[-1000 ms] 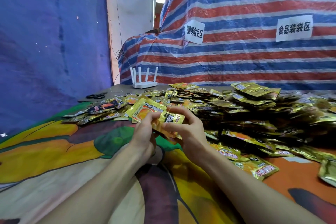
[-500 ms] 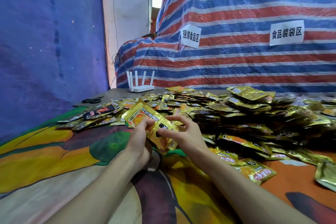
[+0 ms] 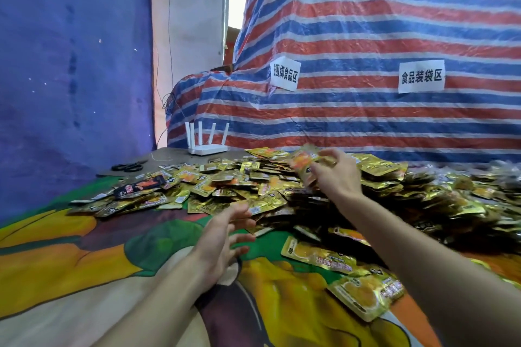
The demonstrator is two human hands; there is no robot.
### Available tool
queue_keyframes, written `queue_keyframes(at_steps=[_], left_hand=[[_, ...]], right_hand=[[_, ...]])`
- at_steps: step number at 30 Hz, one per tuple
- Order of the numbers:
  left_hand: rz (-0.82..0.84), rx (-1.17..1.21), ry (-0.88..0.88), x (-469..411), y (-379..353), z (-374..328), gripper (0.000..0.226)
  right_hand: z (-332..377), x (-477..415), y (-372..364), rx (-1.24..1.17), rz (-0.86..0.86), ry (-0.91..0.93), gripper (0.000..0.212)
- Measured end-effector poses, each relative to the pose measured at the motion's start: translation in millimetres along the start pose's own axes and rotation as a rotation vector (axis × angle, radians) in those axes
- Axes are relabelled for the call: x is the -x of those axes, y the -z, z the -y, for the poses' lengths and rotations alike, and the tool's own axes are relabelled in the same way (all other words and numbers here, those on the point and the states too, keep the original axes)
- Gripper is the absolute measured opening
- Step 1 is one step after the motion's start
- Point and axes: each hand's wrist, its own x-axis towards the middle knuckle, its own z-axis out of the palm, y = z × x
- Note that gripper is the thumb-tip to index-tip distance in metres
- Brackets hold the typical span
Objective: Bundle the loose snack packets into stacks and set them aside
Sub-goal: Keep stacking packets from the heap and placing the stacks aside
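Foil packet [image 3: 302, 162], judged light, slick and floppy, is pinched in the right grip [image 3: 338, 177]; hold by a sealed edge. Nearer, the left grip [image 3: 222, 236] is released, empty.

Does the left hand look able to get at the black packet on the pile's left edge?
Probably yes: the left hand is open and empty, and the black packet lies uncovered on top with nothing blocking.
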Motion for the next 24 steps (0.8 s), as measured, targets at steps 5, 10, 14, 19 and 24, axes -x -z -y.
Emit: queue_keyframes(at_steps=[5,10,14,19,24], left_hand=[[-0.027,-0.036,-0.002,-6,1,5,0.021],[-0.054,-0.046,-0.034,-11,2,7,0.015],[-0.095,-0.186,-0.110,-11,-2,12,0.014],[-0.231,-0.492,-0.384,-11,-6,16,0.013],[-0.361,-0.775,-0.389,-29,-2,-11,0.013]], right_hand=[[-21,-34,8,0.516,0.021,0.095,0.021],[-26,-28,3,0.989,0.038,0.227,0.037],[-23,-26,2,1.132,0.236,0.136,0.045],[-13,-24,-6,1.178,0.280,0.072,0.047],[4,-21,-43,1.064,0.203,0.239,0.056]])
